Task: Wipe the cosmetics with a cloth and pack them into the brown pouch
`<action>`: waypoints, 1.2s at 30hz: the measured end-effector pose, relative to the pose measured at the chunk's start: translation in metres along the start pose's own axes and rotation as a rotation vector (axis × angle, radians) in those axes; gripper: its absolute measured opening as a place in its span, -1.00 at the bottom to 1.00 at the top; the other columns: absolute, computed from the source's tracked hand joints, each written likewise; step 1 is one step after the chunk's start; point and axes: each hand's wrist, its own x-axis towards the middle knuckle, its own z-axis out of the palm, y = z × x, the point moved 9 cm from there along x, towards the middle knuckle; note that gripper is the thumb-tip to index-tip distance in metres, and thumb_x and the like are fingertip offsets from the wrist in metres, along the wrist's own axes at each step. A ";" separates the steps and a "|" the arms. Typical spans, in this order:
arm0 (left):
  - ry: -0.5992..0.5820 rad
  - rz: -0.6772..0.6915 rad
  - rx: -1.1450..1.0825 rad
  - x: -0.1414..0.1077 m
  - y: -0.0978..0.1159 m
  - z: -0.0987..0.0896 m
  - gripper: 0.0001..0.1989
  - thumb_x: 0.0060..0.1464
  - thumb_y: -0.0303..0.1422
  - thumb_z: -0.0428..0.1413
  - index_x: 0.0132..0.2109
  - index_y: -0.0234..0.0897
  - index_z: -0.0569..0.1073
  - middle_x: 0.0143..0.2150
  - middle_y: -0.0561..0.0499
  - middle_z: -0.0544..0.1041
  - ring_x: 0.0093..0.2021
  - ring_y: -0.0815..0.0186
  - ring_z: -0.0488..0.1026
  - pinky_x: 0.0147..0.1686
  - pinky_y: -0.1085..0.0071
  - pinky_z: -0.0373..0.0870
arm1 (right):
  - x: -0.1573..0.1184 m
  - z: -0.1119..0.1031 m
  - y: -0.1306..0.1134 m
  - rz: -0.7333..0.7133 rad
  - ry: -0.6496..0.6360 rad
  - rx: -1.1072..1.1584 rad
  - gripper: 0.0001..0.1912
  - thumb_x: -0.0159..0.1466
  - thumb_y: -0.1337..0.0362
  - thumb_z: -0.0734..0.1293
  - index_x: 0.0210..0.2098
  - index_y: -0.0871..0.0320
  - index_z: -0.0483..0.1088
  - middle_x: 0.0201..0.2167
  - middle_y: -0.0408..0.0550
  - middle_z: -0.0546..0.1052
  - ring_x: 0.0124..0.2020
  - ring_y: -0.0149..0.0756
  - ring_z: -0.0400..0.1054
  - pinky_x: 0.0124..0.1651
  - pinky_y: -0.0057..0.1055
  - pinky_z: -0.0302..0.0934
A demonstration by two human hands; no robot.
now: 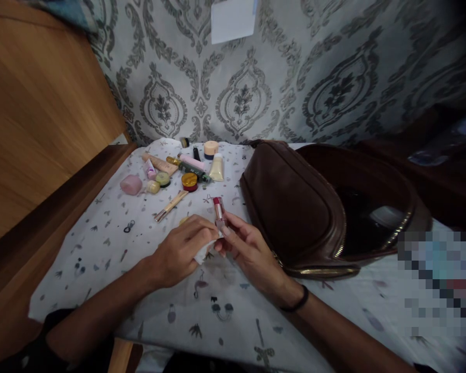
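Note:
In my right hand (250,251), closed around its base, stands a small clear lipstick tube (219,210) with a red top part. My left hand (186,251) is closed on a white tissue (204,252), its fingers close against the tube's lower end. Past my hands lie a slim beige tube with a metallic end (171,206), a round gold-topped jar (189,181) and a cream squeeze tube (217,168). A small yellow thing behind my left fingers is mostly hidden.
A brown leather bag (291,202), its zip partly undone, stands on the right of the patterned cloth (112,269). Several cosmetics, among them a pink rounded item (131,184) and a peach-lidded jar (211,149), lie at the back. A wooden panel (42,103) borders the left.

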 end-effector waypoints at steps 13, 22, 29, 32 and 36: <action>0.167 -0.111 0.099 0.000 -0.017 -0.020 -0.82 0.21 -0.58 0.07 -0.09 -0.25 0.41 -0.18 -0.08 0.55 -0.11 0.24 0.52 -0.11 0.31 0.51 | -0.001 0.010 0.007 0.066 -0.126 -0.014 -0.56 0.23 0.13 0.48 0.07 0.10 0.46 -0.27 -0.11 0.52 -0.42 -0.43 0.48 -0.44 -0.52 0.25; 0.230 -0.224 0.204 -0.002 -0.027 -0.035 -0.89 0.22 -0.51 0.09 -0.11 -0.27 0.42 -0.19 -0.06 0.56 -0.13 0.26 0.54 -0.12 0.35 0.50 | -0.004 0.019 0.015 0.183 -0.220 0.169 -0.62 0.22 0.21 0.50 0.02 0.12 0.48 -0.29 -0.12 0.54 -0.40 -0.45 0.52 -0.45 -0.59 0.27; 0.164 -0.078 0.135 0.001 -0.013 -0.021 -0.82 0.20 -0.58 0.06 -0.09 -0.26 0.40 -0.17 -0.09 0.55 -0.12 0.22 0.51 -0.11 0.28 0.50 | -0.001 0.013 0.012 0.142 -0.139 0.107 -0.58 0.17 0.26 0.54 0.02 0.10 0.52 -0.34 -0.17 0.54 -0.45 -0.53 0.46 -0.45 -0.62 0.27; 0.128 -0.043 0.086 0.001 -0.006 -0.014 -0.76 0.17 -0.64 0.04 -0.08 -0.28 0.40 -0.18 -0.09 0.55 -0.12 0.22 0.50 -0.12 0.28 0.50 | 0.000 0.012 0.006 0.113 -0.118 0.095 -0.62 0.15 0.23 0.55 -0.04 0.13 0.55 -0.36 -0.17 0.54 -0.47 -0.55 0.43 -0.44 -0.63 0.28; 0.063 -0.014 0.019 0.000 0.002 -0.006 -0.73 0.16 -0.67 0.02 -0.05 -0.31 0.39 -0.15 -0.15 0.53 -0.09 0.18 0.47 -0.11 0.23 0.51 | 0.002 0.010 0.002 0.082 -0.096 0.091 -0.67 0.13 0.16 0.56 -0.18 0.19 0.56 -0.43 -0.16 0.53 -0.49 -0.51 0.43 -0.54 -0.64 0.20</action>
